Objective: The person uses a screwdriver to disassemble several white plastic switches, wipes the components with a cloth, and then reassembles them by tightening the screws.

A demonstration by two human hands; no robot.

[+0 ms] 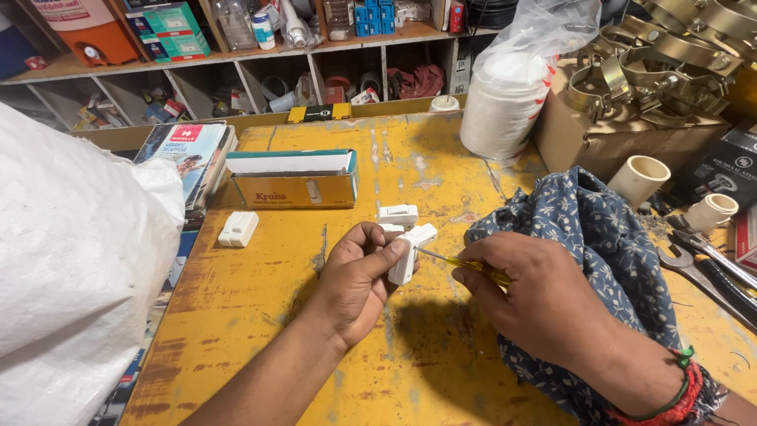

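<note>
While left hand (359, 276) grips white switch (408, 254) at frame centre, right hand (536, 296) pinches yellow screwdriver (465, 266); best keep tip square in screw, switch steady.

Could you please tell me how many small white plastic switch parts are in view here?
3: one white part in the left hand, one just beyond it, one lying near the yellow box. Others may be hidden.
</note>
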